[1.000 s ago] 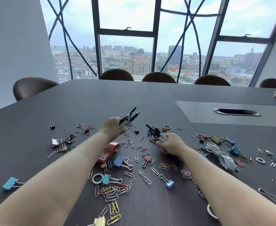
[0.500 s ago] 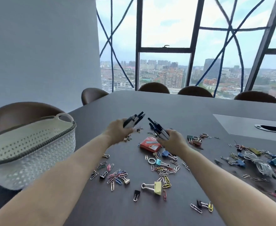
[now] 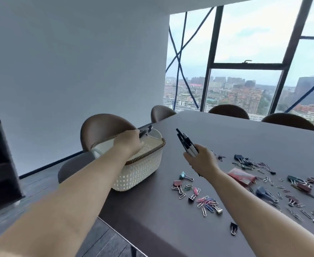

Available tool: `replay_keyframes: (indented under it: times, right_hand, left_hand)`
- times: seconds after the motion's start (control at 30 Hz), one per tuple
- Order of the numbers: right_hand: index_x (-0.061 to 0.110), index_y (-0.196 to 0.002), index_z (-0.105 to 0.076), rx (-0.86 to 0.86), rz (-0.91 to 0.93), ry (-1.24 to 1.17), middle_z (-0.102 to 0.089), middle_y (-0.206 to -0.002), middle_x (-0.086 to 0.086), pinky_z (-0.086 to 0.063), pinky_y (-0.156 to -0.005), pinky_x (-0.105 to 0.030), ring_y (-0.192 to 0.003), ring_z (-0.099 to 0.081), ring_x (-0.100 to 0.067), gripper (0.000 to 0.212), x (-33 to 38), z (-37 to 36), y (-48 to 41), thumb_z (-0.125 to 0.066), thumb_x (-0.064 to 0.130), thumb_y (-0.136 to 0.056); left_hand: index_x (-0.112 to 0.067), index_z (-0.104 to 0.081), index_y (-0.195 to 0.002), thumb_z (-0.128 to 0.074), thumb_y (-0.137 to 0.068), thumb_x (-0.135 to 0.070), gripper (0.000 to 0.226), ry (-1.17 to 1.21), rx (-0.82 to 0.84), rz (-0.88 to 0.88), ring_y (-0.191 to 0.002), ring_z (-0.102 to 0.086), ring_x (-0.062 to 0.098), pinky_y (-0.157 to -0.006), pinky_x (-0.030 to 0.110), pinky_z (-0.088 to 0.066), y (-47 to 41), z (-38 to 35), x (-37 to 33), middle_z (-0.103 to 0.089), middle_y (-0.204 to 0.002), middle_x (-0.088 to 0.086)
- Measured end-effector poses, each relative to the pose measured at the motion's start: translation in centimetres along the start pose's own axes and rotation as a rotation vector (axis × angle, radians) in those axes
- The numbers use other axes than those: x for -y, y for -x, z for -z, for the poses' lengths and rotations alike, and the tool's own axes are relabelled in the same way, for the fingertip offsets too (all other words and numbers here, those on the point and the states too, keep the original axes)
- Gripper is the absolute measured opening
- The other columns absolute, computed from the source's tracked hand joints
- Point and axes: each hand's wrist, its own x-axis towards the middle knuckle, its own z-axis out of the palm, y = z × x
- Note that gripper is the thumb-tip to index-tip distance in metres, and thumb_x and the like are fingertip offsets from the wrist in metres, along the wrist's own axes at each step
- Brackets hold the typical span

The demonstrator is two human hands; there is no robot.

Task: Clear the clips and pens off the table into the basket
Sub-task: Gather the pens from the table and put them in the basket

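Table [image 3: 226,145]: basket [image 3: 139,171] at edge | left hand [image 3: 129,143] fingers clasp pens [image 3: 145,131] above it | right hand [image 3: 201,159] grips pens [image 3: 186,143]

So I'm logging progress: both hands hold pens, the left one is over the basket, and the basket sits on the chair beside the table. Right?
Not quite. The head view shows the basket sitting on the table, at its corner, not on the chair. The rest holds: the left hand grips pens over the basket, and the right hand holds a bundle of pens.
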Motion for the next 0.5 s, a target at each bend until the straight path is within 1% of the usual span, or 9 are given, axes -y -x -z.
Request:
replay_keyframes:
  times: [0.1, 0.2, 0.3, 0.33, 0.4, 0.43, 0.5]
  right_hand:
    - [0.017, -0.073, -0.055, 0.001, 0.01, -0.023, -0.059, -0.061, -0.007, -0.043, -0.054, -0.033, -0.055, -0.052, -0.026, 0.014, 0.1, -0.1, -0.2, -0.056, 0.03, -0.078]
    - [0.015, -0.078, -0.057, -0.004, 0.013, -0.02, -0.064, -0.067, -0.013, -0.044, -0.055, -0.033, -0.057, -0.054, -0.029, 0.014, 0.0, 0.1, -0.2, -0.057, 0.029, -0.078]
    - [0.014, -0.079, -0.058, -0.001, 0.018, -0.02, -0.064, -0.068, -0.014, -0.047, -0.058, -0.034, -0.062, -0.06, -0.033, 0.015, 0.0, 0.1, 0.0, -0.057, 0.029, -0.079]
    - [0.013, -0.08, -0.058, 0.007, 0.022, -0.026, -0.064, -0.068, -0.014, -0.047, -0.058, -0.034, -0.061, -0.059, -0.031, 0.016, 0.1, 0.0, 0.1, -0.057, 0.028, -0.079]
    - [0.012, -0.081, -0.058, 0.024, 0.027, -0.033, -0.066, -0.072, -0.016, -0.046, -0.058, -0.034, -0.061, -0.058, -0.029, 0.016, 0.3, -0.1, 0.4, -0.056, 0.028, -0.079]
    - [0.013, -0.082, -0.058, 0.035, 0.027, -0.035, -0.066, -0.073, -0.016, -0.046, -0.058, -0.034, -0.061, -0.057, -0.029, 0.016, 0.3, -0.2, 0.6, -0.056, 0.029, -0.079]
    - [0.015, -0.08, -0.058, 0.06, 0.033, -0.058, -0.064, -0.069, -0.013, -0.045, -0.058, -0.033, -0.06, -0.055, -0.026, 0.015, 0.6, -0.3, 1.0, -0.056, 0.029, -0.078]
  left_hand:
    - [-0.012, -0.057, -0.111, -0.056, -0.085, -0.042, 0.04, 0.107, 0.138, -0.046, -0.102, -0.059, 0.029, -0.079, 0.033, -0.044, 0.1, -1.6, 0.7, -0.064, -0.112, 0.011]
    - [-0.016, -0.056, -0.123, -0.057, -0.083, -0.051, 0.053, 0.249, 0.192, -0.076, -0.113, -0.057, 0.022, -0.091, 0.03, -0.042, 0.5, -1.3, 0.8, -0.063, -0.122, 0.006]
    - [-0.017, -0.053, -0.129, -0.049, -0.083, -0.059, 0.062, 0.298, 0.268, -0.112, -0.12, -0.053, 0.019, -0.099, 0.03, -0.038, 1.4, -0.2, 0.6, -0.06, -0.128, 0.005]
    - [-0.016, -0.055, -0.127, -0.051, -0.082, -0.059, 0.062, 0.286, 0.307, -0.135, -0.118, -0.054, 0.018, -0.098, 0.029, -0.038, 1.9, 0.0, 0.6, -0.06, -0.128, 0.003]
    - [-0.015, -0.058, -0.121, -0.061, -0.078, -0.055, 0.059, 0.159, 0.335, -0.185, -0.106, -0.057, 0.015, -0.09, 0.026, -0.041, 2.8, 0.0, 0.8, -0.063, -0.121, 0.002]
    - [-0.014, -0.059, -0.119, -0.064, -0.077, -0.052, 0.056, 0.058, 0.305, -0.216, -0.101, -0.058, 0.016, -0.086, 0.026, -0.043, 3.2, -0.1, 1.0, -0.064, -0.117, 0.002]
    - [-0.017, -0.059, -0.118, -0.066, -0.078, -0.046, 0.05, -0.082, 0.187, -0.277, -0.104, -0.059, 0.018, -0.089, 0.031, -0.046, 3.9, -0.5, 1.3, -0.065, -0.117, 0.001]
